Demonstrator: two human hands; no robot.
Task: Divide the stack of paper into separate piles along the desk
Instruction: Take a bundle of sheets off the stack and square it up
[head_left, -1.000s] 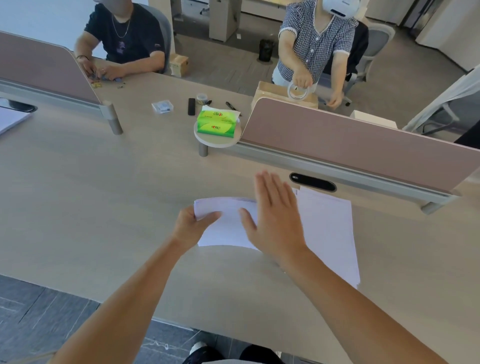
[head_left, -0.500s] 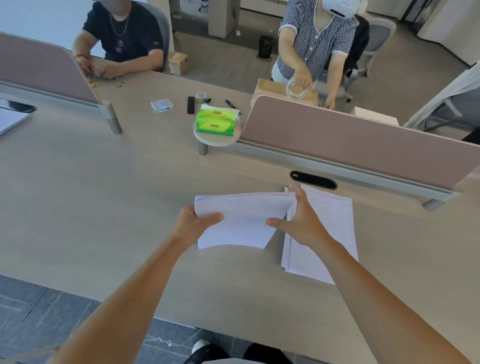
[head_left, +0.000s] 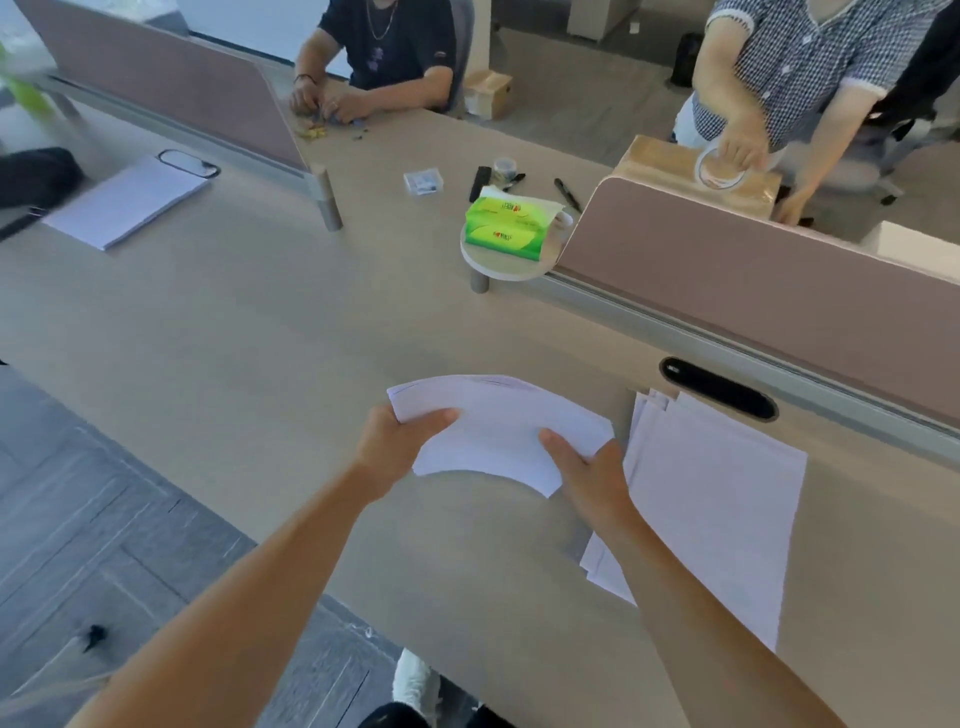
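On the desk (head_left: 260, 338), the remaining stack (head_left: 717, 493) lay at three o'clock of the bowed sheaf (head_left: 498, 421) we held. Our left grip (head_left: 400, 441) pinched its nine o'clock corner, our right grip (head_left: 587, 467) its four o'clock edge. We judged it best carried level toward nine o'clock and set down well apart.
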